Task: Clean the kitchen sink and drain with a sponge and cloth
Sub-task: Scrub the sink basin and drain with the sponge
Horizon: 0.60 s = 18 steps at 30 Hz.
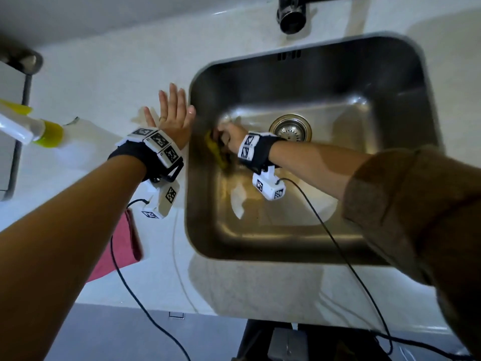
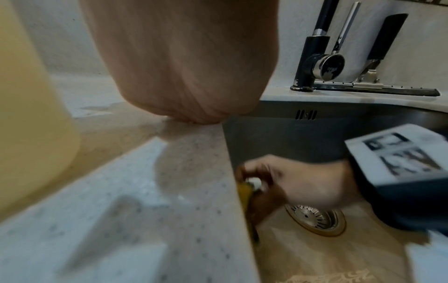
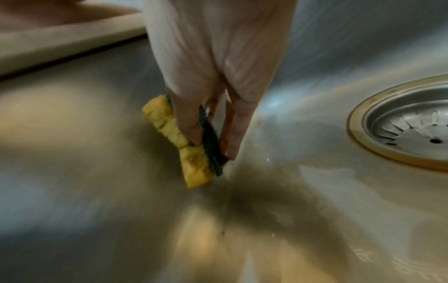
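My right hand [image 1: 229,138] grips a yellow sponge [image 1: 214,149] with a dark green scouring side, pressed against the left wall of the steel sink [image 1: 406,82]. The right wrist view shows the fingers [image 3: 191,124] pinching the sponge [image 3: 169,124] on edge, low on the sink wall near the bottom. The round drain strainer [image 1: 290,127] lies just right of that hand. My left hand [image 1: 171,113] rests flat on the white counter [image 1: 104,82] at the sink's left rim, fingers straight. A red cloth [image 1: 119,246] lies on the counter under my left forearm.
A black faucet [image 1: 291,14] stands behind the sink, with a squeegee [image 2: 378,84] leaning beside it. A spray bottle with a yellow-green collar [image 1: 39,131] is at the left counter. Wrist-camera cables [image 1: 338,251] trail across the sink and counter front.
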### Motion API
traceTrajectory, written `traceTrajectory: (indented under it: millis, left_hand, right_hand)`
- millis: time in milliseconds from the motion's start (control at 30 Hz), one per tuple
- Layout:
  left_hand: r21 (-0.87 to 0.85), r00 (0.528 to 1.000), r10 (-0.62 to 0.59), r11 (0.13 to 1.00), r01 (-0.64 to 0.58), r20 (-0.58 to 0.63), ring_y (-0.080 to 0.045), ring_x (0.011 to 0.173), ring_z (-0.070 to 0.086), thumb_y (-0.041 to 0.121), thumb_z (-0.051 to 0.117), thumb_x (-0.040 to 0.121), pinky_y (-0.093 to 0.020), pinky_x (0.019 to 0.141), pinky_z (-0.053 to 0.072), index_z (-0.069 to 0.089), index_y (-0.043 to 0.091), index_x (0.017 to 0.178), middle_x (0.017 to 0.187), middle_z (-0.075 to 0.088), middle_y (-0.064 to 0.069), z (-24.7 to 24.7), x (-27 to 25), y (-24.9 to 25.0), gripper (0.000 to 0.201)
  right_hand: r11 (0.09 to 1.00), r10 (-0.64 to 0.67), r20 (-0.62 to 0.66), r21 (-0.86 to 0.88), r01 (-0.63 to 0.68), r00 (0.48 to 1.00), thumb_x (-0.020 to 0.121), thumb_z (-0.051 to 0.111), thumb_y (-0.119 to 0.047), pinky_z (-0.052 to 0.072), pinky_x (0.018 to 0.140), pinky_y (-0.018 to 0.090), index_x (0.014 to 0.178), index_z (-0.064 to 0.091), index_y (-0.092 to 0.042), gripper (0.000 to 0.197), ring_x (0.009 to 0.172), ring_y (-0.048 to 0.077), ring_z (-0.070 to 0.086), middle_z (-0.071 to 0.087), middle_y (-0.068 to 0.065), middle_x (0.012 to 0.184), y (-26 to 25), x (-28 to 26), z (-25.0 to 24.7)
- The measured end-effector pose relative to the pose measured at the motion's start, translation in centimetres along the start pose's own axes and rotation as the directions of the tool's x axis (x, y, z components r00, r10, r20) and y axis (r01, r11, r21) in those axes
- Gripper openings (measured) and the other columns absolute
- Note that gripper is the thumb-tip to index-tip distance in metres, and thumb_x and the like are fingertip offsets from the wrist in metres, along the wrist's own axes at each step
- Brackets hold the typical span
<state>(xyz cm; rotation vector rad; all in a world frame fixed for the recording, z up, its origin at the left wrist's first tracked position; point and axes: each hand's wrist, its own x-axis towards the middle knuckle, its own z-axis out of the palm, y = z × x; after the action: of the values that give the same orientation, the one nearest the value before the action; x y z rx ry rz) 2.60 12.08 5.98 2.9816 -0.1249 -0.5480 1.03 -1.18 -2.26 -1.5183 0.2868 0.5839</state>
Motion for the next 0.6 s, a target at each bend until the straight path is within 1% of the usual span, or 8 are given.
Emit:
traceTrajectory:
  millis: [67, 133, 233, 267, 333, 400, 500, 600]
  left_hand:
    - [0.026, 1.0, 0.007, 1.0, -0.006, -0.013, -0.018, 0.148, -0.01, 0.031, 0.011, 0.104, -0.055, 0.117, -0.006, -0.002, 0.02, 0.152, 0.16, -0.011, 0.003, 0.1, -0.1, 0.0, 0.051]
    - [0.024, 1.0, 0.006, 1.0, -0.006, -0.01, -0.017, 0.148, -0.011, 0.031, 0.011, 0.104, -0.053, 0.117, -0.007, -0.002, 0.021, 0.152, 0.16, -0.012, 0.004, 0.0, -0.1, 0.0, 0.051]
    - [0.024, 1.0, 0.002, 1.0, -0.003, 0.01, -0.017, 0.147, -0.013, 0.032, 0.01, 0.104, -0.052, 0.117, -0.009, -0.004, 0.02, 0.152, 0.159, -0.014, 0.003, -0.3, -0.2, 0.2, 0.051]
    - [0.027, 1.0, 0.006, 1.0, -0.006, 0.02, -0.018, 0.147, -0.013, 0.032, 0.01, 0.104, -0.052, 0.117, -0.009, -0.004, 0.02, 0.152, 0.159, -0.014, 0.003, -0.3, -0.2, 0.1, 0.051]
    - [0.022, 0.999, 0.023, 0.999, -0.024, 0.025, -0.018, 0.148, -0.011, 0.032, 0.011, 0.104, -0.053, 0.117, -0.008, -0.002, 0.02, 0.152, 0.16, -0.011, 0.002, -0.4, -0.2, -0.1, 0.051]
    - [0.022, 0.999, 0.021, 1.0, -0.021, 0.025, -0.018, 0.148, -0.012, 0.032, 0.011, 0.104, -0.053, 0.117, -0.008, -0.001, 0.02, 0.153, 0.16, -0.011, 0.002, -0.4, -0.2, 0.0, 0.051]
    - [0.036, 0.999, -0.009, 0.999, 0.007, 0.043, -0.018, 0.147, -0.015, 0.032, 0.011, 0.104, -0.051, 0.117, -0.01, -0.005, 0.019, 0.152, 0.159, -0.015, 0.003, -0.6, -0.3, 0.5, 0.052]
    - [0.033, 0.999, -0.014, 0.999, 0.012, 0.053, -0.017, 0.147, -0.015, 0.034, 0.01, 0.104, -0.051, 0.117, -0.01, -0.006, 0.021, 0.152, 0.159, -0.016, 0.004, -0.8, -0.3, 0.6, 0.052]
  right_hand:
    - [0.998, -0.061, -0.225, -0.026, 0.057, 0.972, 0.089, 0.045, 0.003, 0.038, 0.043, 0.016, 0.069, 0.05, 0.001, 0.02, 0.063, 0.016, 0.043, 0.05, 0.005, 0.065, -0.8, 1.8, 0.0]
    - [0.989, -0.142, -0.241, -0.082, 0.126, 0.96, 0.083, 0.045, 0.005, 0.037, 0.044, 0.017, 0.067, 0.053, -0.001, 0.019, 0.053, 0.011, 0.047, 0.052, 0.0, 0.058, -1.3, 2.3, 0.9]
    - [0.998, -0.063, -0.268, -0.044, 0.053, 0.961, 0.078, 0.046, -0.016, 0.036, 0.046, 0.021, 0.051, 0.044, -0.008, 0.029, 0.047, 0.023, 0.046, 0.046, 0.004, 0.045, -0.6, 2.6, 2.5]
    - [0.986, -0.113, -0.291, -0.149, 0.072, 0.95, 0.079, 0.047, -0.022, 0.036, 0.048, 0.022, 0.051, 0.044, -0.01, 0.03, 0.05, 0.023, 0.046, 0.046, 0.005, 0.047, 0.7, 3.4, 2.7]
    - [0.942, -0.168, -0.2, -0.32, 0.098, 0.965, 0.089, 0.049, -0.022, 0.04, 0.052, 0.02, 0.06, 0.045, -0.018, 0.03, 0.059, 0.015, 0.046, 0.048, -0.005, 0.054, 1.3, 2.5, 2.5]
    - [0.913, -0.128, 0.035, -0.385, 0.131, 0.991, 0.086, 0.059, -0.008, 0.039, 0.065, 0.016, 0.075, 0.052, -0.022, 0.02, 0.069, 0.001, 0.043, 0.047, -0.016, 0.071, 0.8, -0.1, 2.3]
    - [0.913, -0.068, 0.242, -0.376, 0.158, 0.968, 0.063, 0.069, 0.015, 0.045, 0.053, 0.014, 0.077, 0.064, -0.004, 0.024, 0.049, -0.003, 0.052, 0.059, 0.008, 0.07, 2.2, -1.6, 2.7]
    - [0.882, -0.084, 0.362, -0.406, 0.238, 0.928, 0.058, 0.075, 0.016, 0.048, 0.054, 0.021, 0.079, 0.068, 0.007, 0.024, 0.06, 0.015, 0.058, 0.066, 0.022, 0.078, 3.8, -3.9, 4.3]
